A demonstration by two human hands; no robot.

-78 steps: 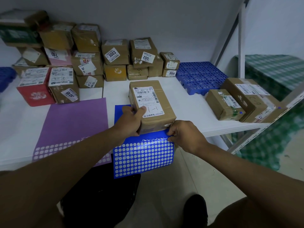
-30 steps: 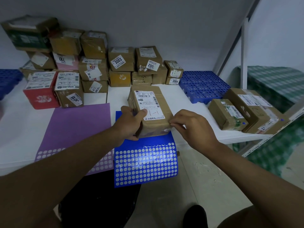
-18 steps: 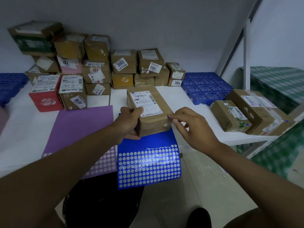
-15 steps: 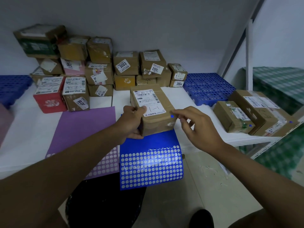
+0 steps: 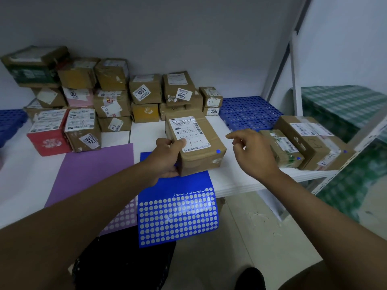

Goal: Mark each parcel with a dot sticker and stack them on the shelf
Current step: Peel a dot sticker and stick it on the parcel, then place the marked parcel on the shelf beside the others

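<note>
Centre frame: left hand (image 5: 167, 158) grips parcel (image 5: 194, 143) w/ blue dot sticker (image 5: 218, 151) — right hand (image 5: 251, 153) beside it, fingers relaxed, holding nothing.

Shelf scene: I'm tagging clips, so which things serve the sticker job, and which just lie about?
In the job:
held parcel
blue dot on it
blue sticker sheet
left hand
right hand

Lying about:
purple sticker sheet
blue pallet
red box

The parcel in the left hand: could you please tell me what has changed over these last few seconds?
A blue dot sticker now sits on the parcel. The right hand peeled it from the blue sheet, pressed it on, then drew away right, empty. The left hand kept its grip.
</note>
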